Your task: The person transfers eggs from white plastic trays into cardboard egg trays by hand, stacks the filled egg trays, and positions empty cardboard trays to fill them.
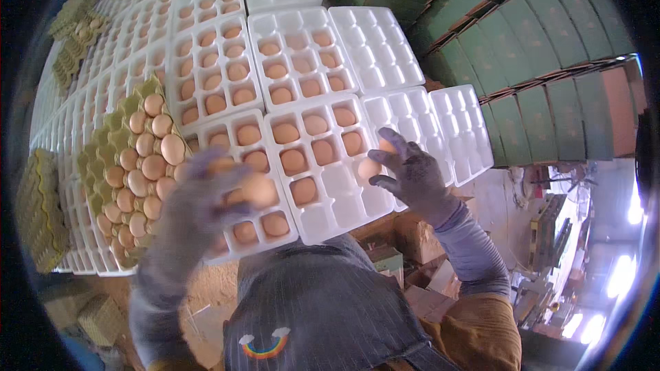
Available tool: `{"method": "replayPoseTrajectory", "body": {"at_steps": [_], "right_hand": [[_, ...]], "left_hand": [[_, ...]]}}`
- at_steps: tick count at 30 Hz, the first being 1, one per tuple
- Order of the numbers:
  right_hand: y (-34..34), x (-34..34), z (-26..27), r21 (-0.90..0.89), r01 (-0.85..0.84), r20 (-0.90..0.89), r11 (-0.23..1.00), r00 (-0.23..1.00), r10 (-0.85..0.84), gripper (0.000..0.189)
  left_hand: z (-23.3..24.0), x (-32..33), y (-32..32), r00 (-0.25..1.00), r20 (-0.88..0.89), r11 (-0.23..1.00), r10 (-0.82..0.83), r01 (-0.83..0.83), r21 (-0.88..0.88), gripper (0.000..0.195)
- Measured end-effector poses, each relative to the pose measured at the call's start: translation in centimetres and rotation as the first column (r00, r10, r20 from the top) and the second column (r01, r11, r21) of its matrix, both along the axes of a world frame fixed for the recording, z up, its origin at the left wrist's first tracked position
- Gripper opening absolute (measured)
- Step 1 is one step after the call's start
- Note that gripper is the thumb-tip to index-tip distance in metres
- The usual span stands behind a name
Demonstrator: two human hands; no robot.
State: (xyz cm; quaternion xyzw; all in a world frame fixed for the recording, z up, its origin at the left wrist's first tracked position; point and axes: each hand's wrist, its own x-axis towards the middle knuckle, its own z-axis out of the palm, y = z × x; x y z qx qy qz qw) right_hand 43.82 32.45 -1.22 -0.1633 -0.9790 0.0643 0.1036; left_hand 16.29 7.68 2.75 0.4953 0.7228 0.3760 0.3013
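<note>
My left hand (pixel 198 201), gloved and blurred by motion, holds a brown egg (pixel 259 189) at its fingertips; a second egg seems to be among the fingers. It is above a white foam egg tray filled with eggs. In my gloved right hand (pixel 415 172), the fingers grip an egg (pixel 369 170), and another egg (pixel 386 145) shows between them. That hand is over the right edge of a white foam tray (pixel 356 202), where eggs fill the upper cells and one lower-left cell. Left of my left hand, a pulp egg flat (pixel 105 139) carries many brown eggs (pixel 153 167).
More white foam trays with eggs (pixel 211 82) spread away to the far left. Egg-free foam trays (pixel 376 49) line the right side. Pulp flats (pixel 41 211) sit at the left edge. Stacked green cartons (pixel 546 26) rise at right; cardboard boxes (pixel 420 237) lie below.
</note>
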Motion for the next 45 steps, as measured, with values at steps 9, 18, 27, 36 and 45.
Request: {"method": "replayPoseTrajectory", "body": {"at_steps": [9,18,27,36,45], "right_hand": [[0.4,4.2,-0.9,-0.436,-0.224,0.058,0.871,0.959,0.276,0.05],[3.1,5.4,-2.9,-0.733,-0.221,-0.314,0.643,0.949,-0.031,0.035],[1.5,5.3,-5.0,-0.401,-0.293,-0.298,0.868,0.938,0.179,0.034],[-2.7,-12.5,2.2,-0.367,-0.621,-0.382,0.692,0.779,0.497,0.032],[-6.4,-38.7,-3.1,0.186,-0.666,-0.346,0.722,0.644,0.683,0.036]], "left_hand": [[-3.5,12.1,6.1,0.91,-0.383,0.98,0.161,-0.194,-0.048,0.038],[-4.1,18.1,5.6,0.855,-0.438,0.96,0.277,-0.264,0.093,0.048],[-8.2,18.7,6.6,0.8,-0.592,0.995,0.096,-0.081,0.051,0.052],[-2.2,3.7,-5.7,0.514,-0.551,0.749,0.658,-0.523,0.406,0.039],[-1.0,-14.6,-6.3,0.714,-0.495,0.861,0.495,-0.481,0.167,0.029]]}}
